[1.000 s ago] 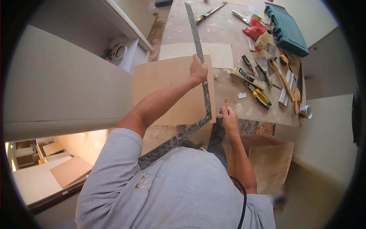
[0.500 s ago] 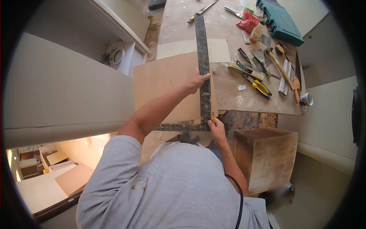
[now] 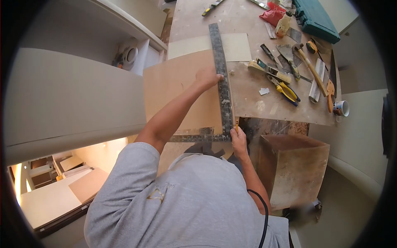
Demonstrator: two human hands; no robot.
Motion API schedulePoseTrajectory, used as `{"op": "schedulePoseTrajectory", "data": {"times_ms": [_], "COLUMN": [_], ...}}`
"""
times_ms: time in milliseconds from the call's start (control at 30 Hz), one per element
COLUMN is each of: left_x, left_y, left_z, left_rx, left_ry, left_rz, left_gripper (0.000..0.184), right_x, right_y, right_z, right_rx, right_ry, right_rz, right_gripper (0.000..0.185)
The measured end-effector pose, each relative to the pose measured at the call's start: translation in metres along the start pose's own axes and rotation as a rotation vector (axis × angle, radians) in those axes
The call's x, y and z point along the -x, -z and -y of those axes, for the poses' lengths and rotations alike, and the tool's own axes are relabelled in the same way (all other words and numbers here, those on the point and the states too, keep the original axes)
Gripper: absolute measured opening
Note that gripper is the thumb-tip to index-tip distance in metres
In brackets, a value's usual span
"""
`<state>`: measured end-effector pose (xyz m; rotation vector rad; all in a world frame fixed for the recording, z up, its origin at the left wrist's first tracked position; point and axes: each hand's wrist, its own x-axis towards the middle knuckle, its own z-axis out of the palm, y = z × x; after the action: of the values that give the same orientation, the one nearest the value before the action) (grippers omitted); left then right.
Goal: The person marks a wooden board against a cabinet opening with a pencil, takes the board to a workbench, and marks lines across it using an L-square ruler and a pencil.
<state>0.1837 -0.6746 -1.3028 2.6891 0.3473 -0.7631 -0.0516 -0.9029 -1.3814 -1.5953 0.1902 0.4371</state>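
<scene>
- The square (image 3: pixel 223 101) lay in the centre of the frame, its long arm over the right side of the board (image 3: pixel 182 99), its short arm along the near edge. A small twist there risked spoiling the alignment.
- The left hand (image 3: pixel 208 77) had its thumb on the long arm; whether its fingers gripped or merely pressed could not be told. It bore on one place only, so the square could pivot about that point — the corner being the likeliest part to swing.
- The right hand (image 3: pixel 239 141), just right of centre, had its fingers closed around a pencil (image 3: pixel 237 125), beside that corner. A nudge from its knuckles could push the square askew.
- The board's near end seemed to jut past the edge of the bench (image 3: pixel 248 95); heavy pressure there could tip it.
- A pale sheet (image 3: pixel 238 47), upper centre, seemed to lie partly beneath the board — an uneven bed that might let it rock or slide.
- The mug (image 3: pixel 340 108), far right, stood by the bench's edge, where a bump could topple it.
</scene>
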Motion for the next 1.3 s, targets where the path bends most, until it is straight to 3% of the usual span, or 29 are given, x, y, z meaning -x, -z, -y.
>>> {"op": "schedulePoseTrajectory", "data": {"times_ms": [67, 167, 267, 333, 467, 533, 767, 833, 933, 1033, 1300], "left_x": [-0.008, -0.042, -0.052, -0.054, -0.058, -0.054, -0.077, -0.076, -0.076, -0.079, -0.082], "left_y": [-0.012, -0.016, -0.014, -0.014, -0.008, 0.002, -0.003, -0.002, 0.003, 0.005, 0.001], "left_z": [0.007, 0.022, 0.027, 0.027, 0.025, 0.019, 0.018, 0.014, 0.011, 0.012, 0.012], "left_rx": [-0.002, -0.029, -0.138, -0.127, -0.165, -0.147, -0.142, -0.193, -0.212, -0.212, -0.148], "left_ry": [-0.231, -0.384, -0.450, -0.448, -0.420, -0.407, -0.431, -0.407, -0.400, -0.397, -0.377], "left_rz": [-0.413, -0.398, -0.411, -0.396, -0.341, -0.310, -0.298, -0.282, -0.250, -0.203, -0.222], "left_gripper": [0.080, 0.096, 0.098, 0.099, 0.106, 0.108, 0.114, 0.116, 0.117, 0.118, 0.120], "right_x": [-0.002, -0.005, -0.008, -0.009, -0.009, -0.007, -0.001, -0.001, -0.001, 0.005, 0.003], "right_y": [0.001, 0.001, 0.005, 0.004, 0.001, -0.004, -0.001, -0.005, -0.011, -0.013, -0.009], "right_z": [-0.001, -0.001, -0.003, -0.011, -0.016, -0.011, -0.019, -0.012, -0.015, 0.002, -0.002], "right_rx": [-0.042, 0.076, 0.008, -0.245, -0.281, -0.233, -0.124, -0.420, -0.550, -0.654, -0.610], "right_ry": [-0.009, 0.055, 0.007, -0.082, -0.095, 0.013, -0.075, -0.189, -0.080, -0.133, -0.156], "right_rz": [0.007, 0.006, 0.002, 0.053, 0.053, -0.008, -0.059, -0.036, -0.009, -0.025, -0.031], "right_gripper": [0.023, 0.023, 0.022, 0.020, 0.019, 0.020, 0.019, 0.018, 0.017, 0.016, 0.015]}}
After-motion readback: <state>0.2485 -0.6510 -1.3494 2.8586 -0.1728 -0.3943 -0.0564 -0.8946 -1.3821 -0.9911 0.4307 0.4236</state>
